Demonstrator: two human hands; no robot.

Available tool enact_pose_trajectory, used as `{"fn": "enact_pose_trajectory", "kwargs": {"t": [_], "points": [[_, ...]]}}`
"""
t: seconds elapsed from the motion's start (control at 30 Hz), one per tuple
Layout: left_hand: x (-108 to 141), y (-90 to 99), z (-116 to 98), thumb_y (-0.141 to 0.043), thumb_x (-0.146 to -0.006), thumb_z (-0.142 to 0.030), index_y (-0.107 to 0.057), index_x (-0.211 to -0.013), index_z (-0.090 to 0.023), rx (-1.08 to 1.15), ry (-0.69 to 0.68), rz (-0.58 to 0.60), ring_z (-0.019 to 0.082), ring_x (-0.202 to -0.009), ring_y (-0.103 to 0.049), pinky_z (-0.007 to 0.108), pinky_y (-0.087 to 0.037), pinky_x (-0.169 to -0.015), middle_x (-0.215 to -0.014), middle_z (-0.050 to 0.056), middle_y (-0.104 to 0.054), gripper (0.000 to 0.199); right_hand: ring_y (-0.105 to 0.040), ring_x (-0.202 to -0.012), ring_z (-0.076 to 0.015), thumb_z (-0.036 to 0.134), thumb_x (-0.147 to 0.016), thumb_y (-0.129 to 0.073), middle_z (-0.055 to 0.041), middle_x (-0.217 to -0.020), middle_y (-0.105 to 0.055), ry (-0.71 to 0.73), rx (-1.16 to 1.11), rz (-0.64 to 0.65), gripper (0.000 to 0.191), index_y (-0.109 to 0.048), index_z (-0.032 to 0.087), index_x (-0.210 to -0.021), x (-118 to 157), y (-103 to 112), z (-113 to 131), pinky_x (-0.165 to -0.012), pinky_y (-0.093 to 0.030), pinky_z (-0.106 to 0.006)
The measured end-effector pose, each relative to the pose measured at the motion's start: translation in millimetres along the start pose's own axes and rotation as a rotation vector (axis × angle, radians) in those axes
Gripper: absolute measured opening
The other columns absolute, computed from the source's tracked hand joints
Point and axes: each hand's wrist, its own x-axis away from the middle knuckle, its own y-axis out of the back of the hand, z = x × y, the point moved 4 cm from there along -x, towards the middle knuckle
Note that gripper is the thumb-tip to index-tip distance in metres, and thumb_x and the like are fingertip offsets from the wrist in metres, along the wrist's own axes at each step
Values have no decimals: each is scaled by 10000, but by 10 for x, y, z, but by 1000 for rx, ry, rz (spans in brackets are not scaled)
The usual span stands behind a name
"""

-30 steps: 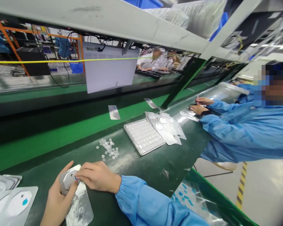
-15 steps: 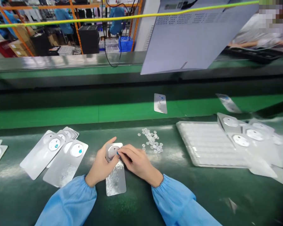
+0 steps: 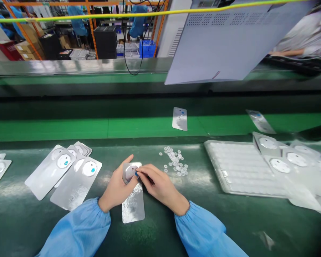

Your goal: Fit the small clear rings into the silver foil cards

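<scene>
My left hand [image 3: 119,189] grips the upper left edge of a silver rectangular plate [image 3: 133,207], its thumb lying across the front and its index finger reaching past the top. Near the plate's top is a round whitish area with a small dark hole. Against the right side of that area, my right hand [image 3: 156,184] pinches a small blue piece [image 3: 136,174] between thumb and fingertips. The fingers partly cover the piece, so its full shape is hidden. Just beyond my right hand lies a scatter of small clear rings [image 3: 176,160].
To the left, similar silver plates [image 3: 72,189] overlap, two showing blue drop marks. A clear ribbed tray [image 3: 246,171] stands at right, with more plates [image 3: 280,166] overlapping it. One plate [image 3: 179,123] lies on the green strip ahead. A white panel [image 3: 214,50] hangs above.
The view has shifted slightly, moving most things a little to the right. Both hands keep their hold at the plate's upper end, with the blue piece still at the round area.
</scene>
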Motion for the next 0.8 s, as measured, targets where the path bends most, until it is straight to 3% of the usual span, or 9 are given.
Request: {"fn": "enact_pose_trajectory", "kwargs": {"t": [0.1,0.17,0.27,0.4,0.6,0.8], "points": [[-5,-13,-35,-615,-878,-312,-430,-1520,-126,-41,-36,20,204,-904,-663,317,-534,-878,-1107,92,-718,693,-713,-869,-166,188,-1040,-513,-65,-1004,-725,26,114,20,154,-634,221,-1130,-16,45,42,-749,-591,-260],[28,-6,-59,-622,-867,-373,-467,-1497,-136,-90,-63,7,225,-971,-686,326,-534,-925,-1190,106,-717,690,-709,-828,-157,199,-1039,-499,-52,-946,-725,52,249,55,144,-643,212,-1042,-28,44,123,-650,-571,-238],[36,88,22,-652,-815,-522,-512,-1467,-152,-172,-38,-63,240,-902,-722,309,-581,-814,-1155,97,-744,763,-691,-772,-133,249,-1025,-507,-3,-853,-708,108,475,125,171,-628,219,-909,-83,-92,159,-512,-499,-235],[-76,223,168,-642,-808,-587,-489,-1495,-190,-267,38,-104,217,-725,-716,285,-586,-669,-979,46,-768,808,-667,-713,-106,306,-1018,-468,36,-822,-694,138,608,102,211,-631,225,-910,-192,-243,10,-462,-433,-239],[-5,52,-73,-605,-852,-441,-487,-1476,-92,-155,-80,-19,226,-889,-686,336,-555,-846,-1144,121,-728,724,-658,-716,-119,224,-1002,-496,-1,-812,-679,107,489,98,171,-617,203,-883,-94,-61,122,-541,-448,-219],[-16,10,-11,-589,-869,-272,-424,-1527,-97,25,-20,22,169,-774,-595,304,-510,-779,-931,41,-678,701,-633,-696,-128,135,-986,-498,-32,-879,-686,123,256,34,123,-603,199,-982,-45,-9,46,-587,-472,-229]]}}
